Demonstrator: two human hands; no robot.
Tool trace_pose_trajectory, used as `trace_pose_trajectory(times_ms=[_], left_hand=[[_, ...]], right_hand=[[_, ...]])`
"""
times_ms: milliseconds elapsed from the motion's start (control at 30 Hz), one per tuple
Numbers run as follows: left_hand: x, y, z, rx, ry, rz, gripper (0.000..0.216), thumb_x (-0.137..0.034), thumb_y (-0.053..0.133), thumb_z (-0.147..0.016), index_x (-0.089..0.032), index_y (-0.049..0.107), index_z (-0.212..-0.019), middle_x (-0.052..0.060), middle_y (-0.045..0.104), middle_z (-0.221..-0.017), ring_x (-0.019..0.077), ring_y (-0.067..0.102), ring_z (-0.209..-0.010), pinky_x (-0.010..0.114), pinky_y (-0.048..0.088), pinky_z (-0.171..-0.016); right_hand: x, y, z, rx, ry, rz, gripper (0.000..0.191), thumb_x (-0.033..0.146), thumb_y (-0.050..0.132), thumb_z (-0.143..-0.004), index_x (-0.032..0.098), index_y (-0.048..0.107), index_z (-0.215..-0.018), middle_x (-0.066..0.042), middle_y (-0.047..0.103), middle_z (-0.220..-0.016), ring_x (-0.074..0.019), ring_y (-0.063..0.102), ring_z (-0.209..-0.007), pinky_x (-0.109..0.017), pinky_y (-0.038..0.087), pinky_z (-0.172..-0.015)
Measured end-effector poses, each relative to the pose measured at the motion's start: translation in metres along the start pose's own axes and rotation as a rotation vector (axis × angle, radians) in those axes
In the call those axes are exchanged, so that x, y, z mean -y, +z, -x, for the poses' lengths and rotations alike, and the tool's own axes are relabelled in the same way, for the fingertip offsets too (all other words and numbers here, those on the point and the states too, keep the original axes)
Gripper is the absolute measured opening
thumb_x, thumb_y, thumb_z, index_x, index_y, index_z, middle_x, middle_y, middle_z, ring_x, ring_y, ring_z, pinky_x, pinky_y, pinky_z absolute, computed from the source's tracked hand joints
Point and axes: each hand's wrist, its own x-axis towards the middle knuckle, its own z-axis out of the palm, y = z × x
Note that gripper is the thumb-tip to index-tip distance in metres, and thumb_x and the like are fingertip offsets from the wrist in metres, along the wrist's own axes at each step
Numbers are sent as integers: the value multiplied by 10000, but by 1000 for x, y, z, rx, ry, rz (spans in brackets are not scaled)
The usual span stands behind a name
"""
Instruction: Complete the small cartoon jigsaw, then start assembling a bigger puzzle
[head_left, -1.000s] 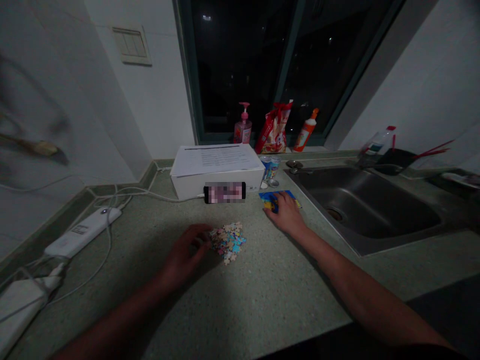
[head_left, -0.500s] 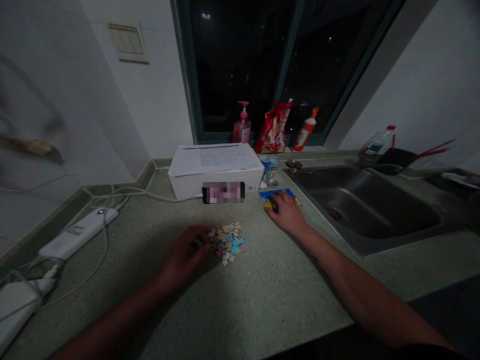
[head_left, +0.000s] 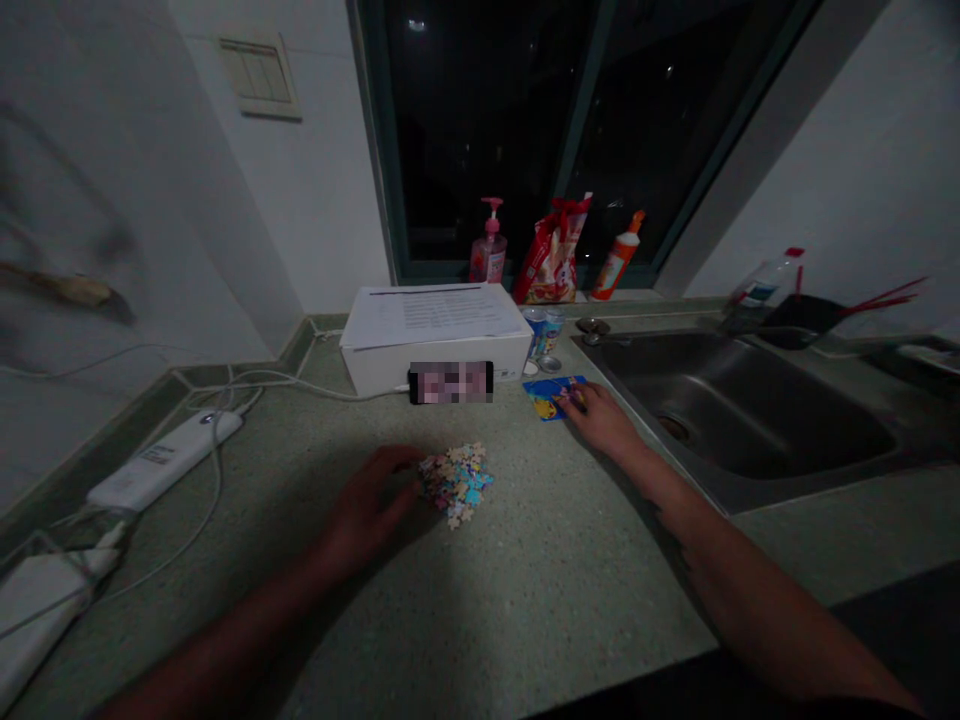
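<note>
A small heap of jigsaw puzzle pieces, some blue, many showing plain beige backs, lies on the counter. My left hand rests at the heap's left side, thumb and fingers curved and apart, the fingertips touching or nearly touching the nearest pieces. To the right, a flat blue card with a yellow figure lies near the sink. Over its right part is my right hand, fingers spread and touching the card, covering some of it. Whether any finger is under the card's edge is hidden.
A phone leans on a white box topped with a printed sheet. Small blue tubs stand beside it. The sink borders the right. Cables and a white power strip lie left. Bottles and a red bag line the sill.
My right hand has slid rightward over the card, so more of its left part shows. My left hand has stayed by the puzzle pieces. The view has shifted slightly.
</note>
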Motion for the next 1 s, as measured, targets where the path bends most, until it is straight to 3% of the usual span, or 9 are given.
trace_pose_trajectory(times_ms=[133, 233, 300, 400, 533, 767, 1000], left_hand=[[7, 2, 1, 4, 50, -54, 295, -392, 620, -994, -254, 714, -1237, 98, 760, -1210, 309, 722, -1128, 542, 596, -1013], [9, 4, 2, 29, 112, -109, 304, -345, 635, -989, -275, 706, -1277, 102, 758, -1249, 325, 706, -1174, 567, 585, -1038], [9, 5, 2, 65, 144, -142, 319, -307, 667, -972, -289, 703, -1288, 96, 758, -1271, 327, 696, -1196, 575, 578, -1052], [7, 6, 2, 117, 175, -188, 295, -271, 702, -958, -284, 709, -1253, 86, 755, -1301, 318, 689, -1205, 571, 571, -1058], [5, 7, 1, 128, 237, -235, 250, -246, 703, -960, -260, 720, -1209, 83, 765, -1270, 297, 699, -1164, 541, 579, -1031], [-3, 10, -2, 118, 351, -254, 280, -287, 698, -1007, -235, 693, -1282, 113, 755, -1315, 299, 703, -1178, 524, 576, -1028], [0, 15, -1, 149, 446, -272, 328, -292, 659, -1042, -243, 665, -1366, 124, 719, -1408, 311, 675, -1274, 552, 567, -1061]], right_hand=[[7, -3, 0, -33, -44, 5, 503, 467, 566, -1026, 107, 711, -1347, -255, 659, -1421, -412, 631, -1312, -595, 475, -1148], [25, -6, 4, -105, -198, -15, 399, 399, 570, -1016, 159, 738, -1288, -209, 708, -1354, -420, 607, -1342, -687, 402, -1185], [42, -8, 11, -117, -325, -78, 351, 359, 565, -1027, 179, 741, -1271, -185, 735, -1313, -401, 625, -1325, -685, 410, -1190], [75, -9, 30, -26, -538, -205, 316, 345, 582, -1051, 199, 719, -1295, -167, 732, -1333, -350, 659, -1289, -601, 522, -1127], [114, -6, 56, 124, -764, -329, 309, 323, 619, -1055, 225, 683, -1341, -153, 702, -1394, -314, 649, -1322, -558, 555, -1114], [141, 4, 74, 138, -812, -415, 247, 239, 599, -1038, 235, 687, -1268, -151, 690, -1407, -315, 627, -1357, -587, 544, -1129], [146, 12, 68, 44, -695, -504, 218, 173, 576, -1018, 229, 690, -1196, -145, 720, -1323, -302, 670, -1281, -578, 571, -1076]])
